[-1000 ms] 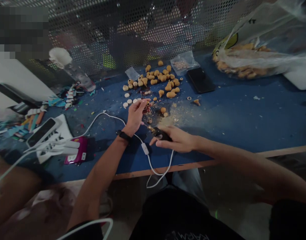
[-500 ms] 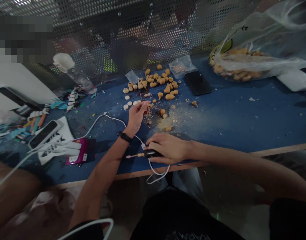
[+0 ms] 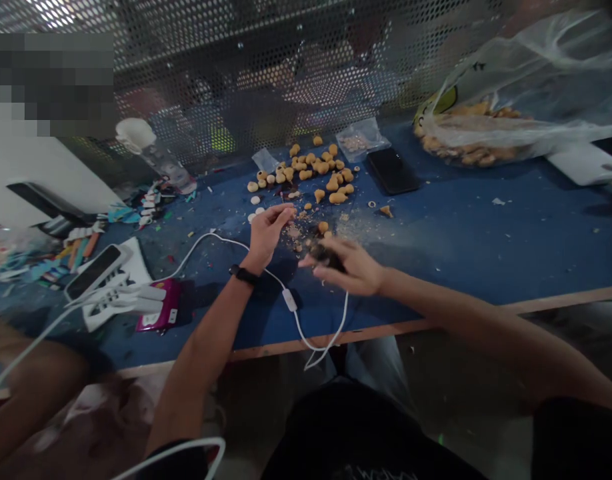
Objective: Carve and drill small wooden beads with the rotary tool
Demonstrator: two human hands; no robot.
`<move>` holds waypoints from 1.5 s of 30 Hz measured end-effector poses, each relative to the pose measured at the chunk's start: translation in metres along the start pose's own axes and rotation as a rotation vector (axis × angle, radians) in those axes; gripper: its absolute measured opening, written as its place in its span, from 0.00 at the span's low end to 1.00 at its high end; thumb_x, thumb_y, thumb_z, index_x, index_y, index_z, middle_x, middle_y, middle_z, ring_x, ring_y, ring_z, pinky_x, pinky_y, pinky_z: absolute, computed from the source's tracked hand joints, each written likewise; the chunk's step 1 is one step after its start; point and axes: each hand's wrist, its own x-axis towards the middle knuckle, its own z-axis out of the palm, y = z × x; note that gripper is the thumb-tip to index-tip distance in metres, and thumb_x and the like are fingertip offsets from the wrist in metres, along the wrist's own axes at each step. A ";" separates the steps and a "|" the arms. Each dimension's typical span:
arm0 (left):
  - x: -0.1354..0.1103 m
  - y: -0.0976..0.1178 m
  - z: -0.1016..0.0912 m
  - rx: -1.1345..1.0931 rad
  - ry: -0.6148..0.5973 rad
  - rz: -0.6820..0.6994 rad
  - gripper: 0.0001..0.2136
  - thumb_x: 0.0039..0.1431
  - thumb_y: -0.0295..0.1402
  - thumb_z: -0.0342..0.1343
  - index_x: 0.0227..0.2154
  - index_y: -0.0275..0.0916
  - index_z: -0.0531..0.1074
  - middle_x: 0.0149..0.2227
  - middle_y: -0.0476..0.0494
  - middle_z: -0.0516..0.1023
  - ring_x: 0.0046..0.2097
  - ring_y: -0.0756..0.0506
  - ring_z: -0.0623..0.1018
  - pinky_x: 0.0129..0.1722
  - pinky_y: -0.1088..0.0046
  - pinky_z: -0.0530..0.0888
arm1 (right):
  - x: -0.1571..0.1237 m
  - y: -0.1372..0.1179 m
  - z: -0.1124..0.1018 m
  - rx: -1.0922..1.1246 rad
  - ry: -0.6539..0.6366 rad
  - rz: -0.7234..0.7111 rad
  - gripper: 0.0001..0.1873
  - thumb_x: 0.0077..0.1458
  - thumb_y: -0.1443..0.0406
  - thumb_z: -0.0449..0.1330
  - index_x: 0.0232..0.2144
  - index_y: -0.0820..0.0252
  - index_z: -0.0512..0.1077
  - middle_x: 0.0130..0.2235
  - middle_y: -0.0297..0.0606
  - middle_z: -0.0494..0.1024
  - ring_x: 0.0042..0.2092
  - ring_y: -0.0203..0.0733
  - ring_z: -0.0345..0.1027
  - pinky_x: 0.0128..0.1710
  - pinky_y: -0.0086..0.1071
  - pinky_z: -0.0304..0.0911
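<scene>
My left hand [image 3: 269, 235], a black band on its wrist, has thumb and fingers pinched over tan crumbs; what they hold is hidden. Close beside it, my right hand [image 3: 353, 267] is wrapped round a black pen-like rotary tool [image 3: 330, 259], blurred by motion. The tool's tip is hard to make out now. A white cord [image 3: 347, 310] runs from it through an inline switch [image 3: 289, 300]. Beyond my hands lies a cluster of small tan gourd-shaped pieces [image 3: 311, 160]. White discs [image 3: 255, 200] lie near my left fingers, and a brown round piece [image 3: 323, 227] near my right.
A black phone [image 3: 392, 171] and a small clear bag [image 3: 361, 139] lie behind the pieces. At back right sits a big plastic bag [image 3: 476, 133] of tan pieces. A magenta box [image 3: 159, 308] with white plugs stands left. Another person's arm [image 3: 36, 380] shows lower left.
My right hand has lifted the rotary tool from the table's front edge and moved it forward, towards my left hand. The cord loop shifted with it. My left hand stays pinched, nearly in place.
</scene>
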 end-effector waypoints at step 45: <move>0.007 0.028 -0.041 0.797 -0.049 0.307 0.05 0.58 0.34 0.66 0.37 0.43 0.84 0.38 0.46 0.87 0.40 0.43 0.84 0.47 0.65 0.79 | 0.016 0.057 -0.041 -0.220 0.369 0.377 0.14 0.67 0.51 0.55 0.40 0.53 0.70 0.34 0.39 0.86 0.40 0.53 0.81 0.48 0.45 0.69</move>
